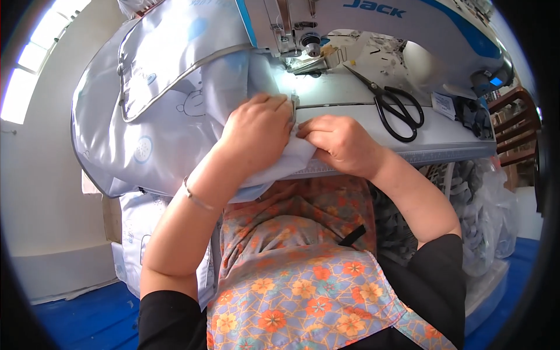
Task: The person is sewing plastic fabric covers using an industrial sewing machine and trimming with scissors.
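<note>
Bright daylight from a window on the left washes over a white sewing table (373, 125), with a white and blue sewing machine (373, 23) arching over the far side of it. So the person has both hands down on a pale blue fabric (175, 116) right at the table's near edge, a bit short of the needle area (303, 58). The left hand (256, 125) lies flat over the fabric, fingers (280, 108) together and pressing down on the folded edge, a thin bracelet (195, 198) on that wrist. The right hand (338, 140) sits just beside it, knuckles up, fingers curled under and pinching the same edge, though exactly how they grip is hidden beneath the hand. The two hands touch at the fingertips, and the seam edge runs away from them, straight up toward the presser foot, which is near but not yet over the cloth they hold. Most of the fabric bulk hangs off to the left, with grey piping (175, 76) along its curve, so the left hand carries the weight side. Black scissors (394, 105) lie on the table to the right, nearer the right hand, untouched. A flowered apron (303, 274) fills the foreground.
</note>
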The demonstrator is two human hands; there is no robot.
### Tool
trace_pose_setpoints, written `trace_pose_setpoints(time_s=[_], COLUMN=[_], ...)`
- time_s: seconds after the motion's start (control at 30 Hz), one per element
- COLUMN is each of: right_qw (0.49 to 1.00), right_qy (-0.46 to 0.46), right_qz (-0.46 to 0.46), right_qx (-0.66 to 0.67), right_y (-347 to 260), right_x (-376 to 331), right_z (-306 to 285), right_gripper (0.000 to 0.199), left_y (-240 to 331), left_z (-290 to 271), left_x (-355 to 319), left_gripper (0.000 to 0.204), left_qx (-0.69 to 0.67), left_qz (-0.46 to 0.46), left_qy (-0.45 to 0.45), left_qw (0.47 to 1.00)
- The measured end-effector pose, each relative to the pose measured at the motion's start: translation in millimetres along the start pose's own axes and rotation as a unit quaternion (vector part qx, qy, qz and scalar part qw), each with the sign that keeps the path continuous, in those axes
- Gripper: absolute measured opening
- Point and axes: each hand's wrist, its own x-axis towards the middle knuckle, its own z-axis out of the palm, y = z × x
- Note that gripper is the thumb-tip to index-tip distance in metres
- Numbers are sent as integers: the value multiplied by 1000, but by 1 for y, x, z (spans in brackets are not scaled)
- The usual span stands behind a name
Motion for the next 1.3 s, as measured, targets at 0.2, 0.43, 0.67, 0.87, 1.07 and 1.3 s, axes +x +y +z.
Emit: trace_pose_setpoints(time_s=[0.2,0.43,0.67,0.87,1.07,1.3], right_qw=[1000,998,997,997,995,995], right_qy=[23,-30,-31,-18,6,-21], right_qz=[-2,25,17,26,3,4], right_qx=[-2,-56,-72,-74,-103,-96], right_y=[8,32,50,65,60,52], right_x=[3,16,32,37,42,38], right_z=[-10,-25,-31,-30,-31,-35], right_gripper=[29,25,21,19,18,12], left_y=[-1,-7,-22,-6,15,8], left_z=[13,13,9,-25,-29,-7], left_x=[13,41,56,67,18,11], left_gripper=[33,34,28,27,39,34], left_qx=[21,30,92,69,53,151], left_qz=[-50,-87,-60,-69,-12,17], left_qy=[-20,-65,-107,-222,-180,-88], left_qw=[998,994,988,970,982,984])
